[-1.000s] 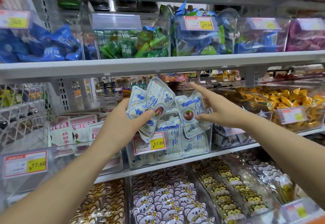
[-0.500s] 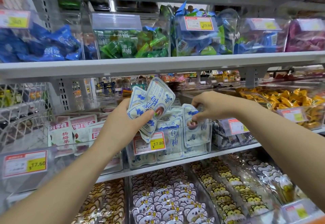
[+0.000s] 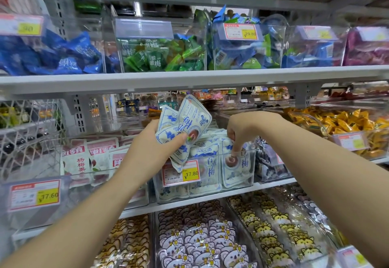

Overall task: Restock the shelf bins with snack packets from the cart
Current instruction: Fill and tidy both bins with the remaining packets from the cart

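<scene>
Blue-and-white snack packets, a fanned bunch of them, are up in the left hand, gripped between thumb and fingers just above the front left corner of the clear bin. One more packet stands upright at the front right of that bin, behind the clear wall. The right hand is on it from above, forefinger poking down onto its face, the other fingers curled. Whether it pinches the packet or only presses it I cannot tell.

The bin sits on the middle shelf, its yellow price tag on the front, and it looks well filled already. A bin of red-and-white packets is on its left, yellow sweets off to the right. The cart is out of view.

This looks like mid-restock: one packet being seated, a handful waiting. Next up, I'd judge, the right hand must come clear and pluck a single packet from the bunch, then slot it upright into what room is left without buckling the front row.
</scene>
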The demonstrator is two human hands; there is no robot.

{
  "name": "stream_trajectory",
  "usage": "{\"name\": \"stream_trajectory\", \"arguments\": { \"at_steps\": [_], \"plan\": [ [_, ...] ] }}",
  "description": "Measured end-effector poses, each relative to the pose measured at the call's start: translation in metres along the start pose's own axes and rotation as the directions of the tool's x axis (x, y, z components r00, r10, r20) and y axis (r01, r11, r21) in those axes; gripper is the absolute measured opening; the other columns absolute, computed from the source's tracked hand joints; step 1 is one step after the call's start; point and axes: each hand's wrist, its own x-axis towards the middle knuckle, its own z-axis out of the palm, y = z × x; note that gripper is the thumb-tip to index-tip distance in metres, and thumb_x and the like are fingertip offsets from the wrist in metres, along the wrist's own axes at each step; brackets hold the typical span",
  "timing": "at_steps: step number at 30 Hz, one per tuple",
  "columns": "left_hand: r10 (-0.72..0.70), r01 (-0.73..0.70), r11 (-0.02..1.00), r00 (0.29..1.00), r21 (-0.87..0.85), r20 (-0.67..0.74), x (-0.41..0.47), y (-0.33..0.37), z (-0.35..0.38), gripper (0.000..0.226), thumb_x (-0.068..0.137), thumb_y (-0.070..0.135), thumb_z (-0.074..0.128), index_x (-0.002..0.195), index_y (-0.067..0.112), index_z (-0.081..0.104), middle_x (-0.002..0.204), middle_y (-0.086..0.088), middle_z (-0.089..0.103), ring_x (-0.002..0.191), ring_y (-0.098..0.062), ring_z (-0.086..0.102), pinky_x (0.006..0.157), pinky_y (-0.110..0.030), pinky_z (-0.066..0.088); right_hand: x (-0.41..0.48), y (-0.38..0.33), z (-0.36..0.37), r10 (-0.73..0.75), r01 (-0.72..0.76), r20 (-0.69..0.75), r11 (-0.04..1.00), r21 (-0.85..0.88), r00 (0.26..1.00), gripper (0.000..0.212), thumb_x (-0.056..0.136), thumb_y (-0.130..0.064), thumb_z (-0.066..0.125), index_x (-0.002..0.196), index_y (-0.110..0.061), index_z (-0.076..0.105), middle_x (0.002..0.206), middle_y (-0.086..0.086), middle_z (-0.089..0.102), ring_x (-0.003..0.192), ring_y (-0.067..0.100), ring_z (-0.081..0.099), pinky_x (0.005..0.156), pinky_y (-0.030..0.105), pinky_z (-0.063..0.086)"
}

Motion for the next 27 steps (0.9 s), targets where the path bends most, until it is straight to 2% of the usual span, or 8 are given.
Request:
{"name": "stream_trajectory", "arguments": {
  "at_steps": [4,9,12,13,15,18,24,27],
  "plan": [
    [0.006,-0.006,1.000,1.000,-0.006,-0.008,-0.001,0.000,0.000,0.040,0.086,0.049,0.070,0.122,0.036,0.059,0.108,0.021,0.070,0.094,0.005,0.066,0.072,-0.019,0.049,0.006,-0.004,0.002,0.017,-0.017,0.019,1.000,-0.027,1.000,0.037,0.077,-0.041,0.083,0.065,-0.021,0.055,0.076,-0.004,0.061,0.082,0.023,0.060,0.084,0.039,0.054],
    [0.004,-0.004,1.000,1.000,-0.002,0.002,0.001,0.000,-0.001,0.043,0.087,0.049,0.071,0.125,0.035,0.058,0.109,0.020,0.070,0.095,0.004,0.066,0.071,-0.018,0.047,0.000,0.008,0.016,0.003,0.002,-0.061,0.997,0.078,0.998,0.049,0.088,-0.056,0.067,0.064,-0.015,0.052,0.061,-0.004,0.049,0.061,0.018,0.045,0.078,0.040,0.034],
    [-0.001,0.001,1.000,1.000,0.016,0.012,0.002,0.001,-0.003,0.045,0.086,0.050,0.071,0.126,0.036,0.057,0.109,0.021,0.070,0.094,0.005,0.066,0.068,-0.016,0.046,-0.012,0.010,0.015,0.040,-0.011,-0.239,0.993,0.119,0.970,0.062,0.089,-0.074,0.043,0.096,-0.019,0.071,0.086,-0.004,0.069,0.080,0.015,0.061,0.092,0.044,0.038],
    [-0.003,0.003,1.000,1.000,0.024,0.021,0.003,0.001,-0.003,0.045,0.086,0.051,0.072,0.126,0.037,0.057,0.108,0.021,0.070,0.093,0.006,0.065,0.067,-0.015,0.045,-0.016,0.009,0.014,0.023,0.009,-0.399,0.997,0.078,0.916,0.060,0.090,-0.074,0.041,0.111,-0.025,0.068,0.101,-0.005,0.071,0.094,0.016,0.063,0.101,0.047,0.036],
    [0.008,-0.010,0.998,0.999,0.058,0.037,0.004,0.005,-0.004,0.045,0.085,0.052,0.071,0.124,0.038,0.055,0.105,0.022,0.069,0.090,0.007,0.065,0.065,-0.016,0.045,-0.027,-0.001,0.012,-0.111,0.147,-0.709,0.989,-0.010,0.697,0.063,0.088,-0.067,0.055,0.137,-0.029,0.053,0.130,-0.003,0.060,0.119,0.021,0.055,0.109,0.047,0.034],
    [0.061,-0.068,0.990,0.996,0.126,0.058,0.007,0.013,-0.004,0.042,0.085,0.053,0.070,0.121,0.040,0.053,0.101,0.022,0.067,0.084,0.009,0.062,0.063,-0.016,0.043,-0.041,-0.026,0.003,-0.427,0.414,-0.748,0.883,-0.223,0.507,0.081,0.081,-0.053,0.074,0.149,-0.024,0.040,0.148,0.000,0.045,0.134,0.021,0.041,0.114,0.038,0.031],
    [0.123,-0.130,0.984,0.990,0.120,0.063,0.010,0.019,-0.006,0.033,0.084,0.056,0.069,0.110,0.041,0.055,0.094,0.023,0.067,0.080,0.015,0.060,0.058,-0.009,0.041,-0.029,-0.038,0.006,-0.443,0.333,-0.752,0.891,-0.308,0.489,0.060,0.072,-0.053,0.080,0.117,-0.018,0.062,0.107,0.003,0.061,0.105,0.027,0.053,0.093,0.042,0.044],
    [0.144,-0.144,0.989,0.990,0.019,0.007,0.018,0.018,-0.014,0.021,0.095,0.048,0.058,0.109,0.032,0.059,0.098,0.020,0.068,0.083,0.014,0.062,0.064,-0.011,0.041,-0.029,-0.034,0.014,-0.239,0.434,-0.739,0.898,0.080,0.630,0.048,0.076,-0.047,0.080,0.110,-0.020,0.059,0.103,-0.005,0.066,0.095,0.018,0.061,0.083,0.037,0.048]
  ]
}}
